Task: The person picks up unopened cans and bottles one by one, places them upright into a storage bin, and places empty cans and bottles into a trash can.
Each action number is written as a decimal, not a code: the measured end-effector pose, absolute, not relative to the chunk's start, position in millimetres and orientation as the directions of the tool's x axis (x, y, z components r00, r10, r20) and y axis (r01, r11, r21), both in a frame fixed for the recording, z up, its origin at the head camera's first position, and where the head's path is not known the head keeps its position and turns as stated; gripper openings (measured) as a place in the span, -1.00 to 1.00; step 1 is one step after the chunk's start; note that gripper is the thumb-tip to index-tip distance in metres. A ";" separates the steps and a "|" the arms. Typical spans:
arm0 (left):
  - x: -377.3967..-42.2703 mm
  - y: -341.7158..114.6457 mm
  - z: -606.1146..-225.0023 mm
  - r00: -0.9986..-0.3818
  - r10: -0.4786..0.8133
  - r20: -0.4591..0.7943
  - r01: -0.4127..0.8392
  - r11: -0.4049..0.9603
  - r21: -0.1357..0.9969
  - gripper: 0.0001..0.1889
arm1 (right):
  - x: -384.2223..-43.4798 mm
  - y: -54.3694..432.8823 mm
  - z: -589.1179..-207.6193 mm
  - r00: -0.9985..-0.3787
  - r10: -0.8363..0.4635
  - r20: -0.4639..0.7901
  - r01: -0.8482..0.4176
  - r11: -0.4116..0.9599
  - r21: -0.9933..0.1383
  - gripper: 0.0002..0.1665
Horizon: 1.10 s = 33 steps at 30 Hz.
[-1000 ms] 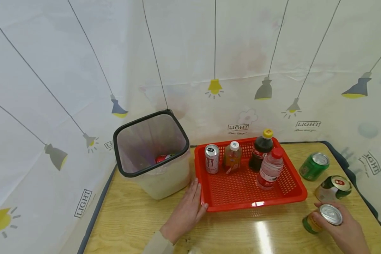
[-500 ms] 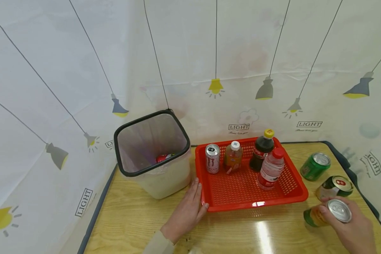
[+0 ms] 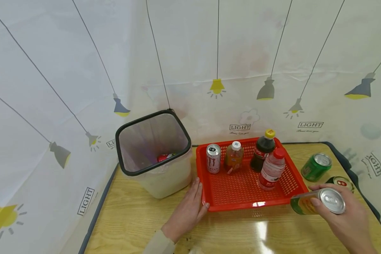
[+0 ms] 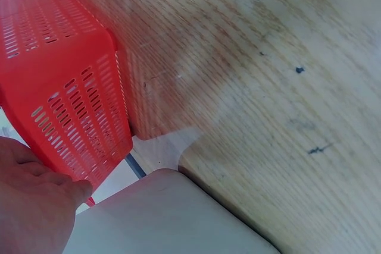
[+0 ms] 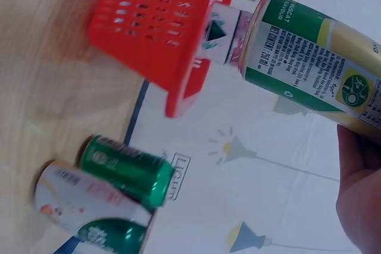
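Note:
My right hand (image 3: 346, 211) grips a green and gold drink can (image 3: 306, 204). The can is lifted and tilted, its silver top toward me, by the front right corner of the red basket (image 3: 231, 204). Green and gold printing on this can (image 5: 315, 57) shows in the right wrist view. With fairly straight fingers, my left hand (image 3: 187, 211) rests against the basket's left side, thumb at the front corner. Inside the basket stand a silver can (image 3: 213, 160), a small white-capped bottle (image 3: 234, 157), a cola bottle (image 3: 262, 153) and a red-capped bottle (image 3: 271, 171).
A green can (image 3: 316, 167) stands right of the basket. A white and green can (image 5: 89, 206) is beside it, partly hidden by my right hand in the head view. Left of the basket, a black-rimmed bin (image 3: 165, 183) has something red inside. A printed sheet (image 3: 177, 63) backs the wooden table (image 3: 130, 218).
My right hand has lifted the green and gold can off the table, tilted it, and moved it left and up toward the basket. My left hand stays in place.

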<state>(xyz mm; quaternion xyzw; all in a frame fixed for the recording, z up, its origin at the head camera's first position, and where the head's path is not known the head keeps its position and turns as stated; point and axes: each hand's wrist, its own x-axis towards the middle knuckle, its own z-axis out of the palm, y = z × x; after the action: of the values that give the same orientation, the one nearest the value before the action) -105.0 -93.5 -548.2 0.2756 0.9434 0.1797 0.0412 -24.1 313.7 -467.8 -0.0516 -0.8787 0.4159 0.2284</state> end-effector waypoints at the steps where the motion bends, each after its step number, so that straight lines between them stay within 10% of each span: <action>1: -104.9 -93.4 -548.3 -0.844 0.535 0.021 0.506 0.785 0.358 -0.24 | -25.8 310.9 -465.0 -0.890 0.273 0.364 -0.112 0.643 -0.757 -0.45; 33: -104.9 -91.5 -547.5 -0.856 0.517 -0.020 0.473 0.798 0.373 -0.24 | -122.8 192.9 -442.5 -0.845 -0.097 0.527 -0.468 0.611 -0.639 -0.53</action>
<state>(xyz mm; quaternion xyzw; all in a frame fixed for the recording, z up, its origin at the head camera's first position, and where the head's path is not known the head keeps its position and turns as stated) -104.9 -91.5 -547.5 0.2614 0.9463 0.1803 0.0603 -122.8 192.9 -442.5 0.1626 -0.8684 0.4100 0.2264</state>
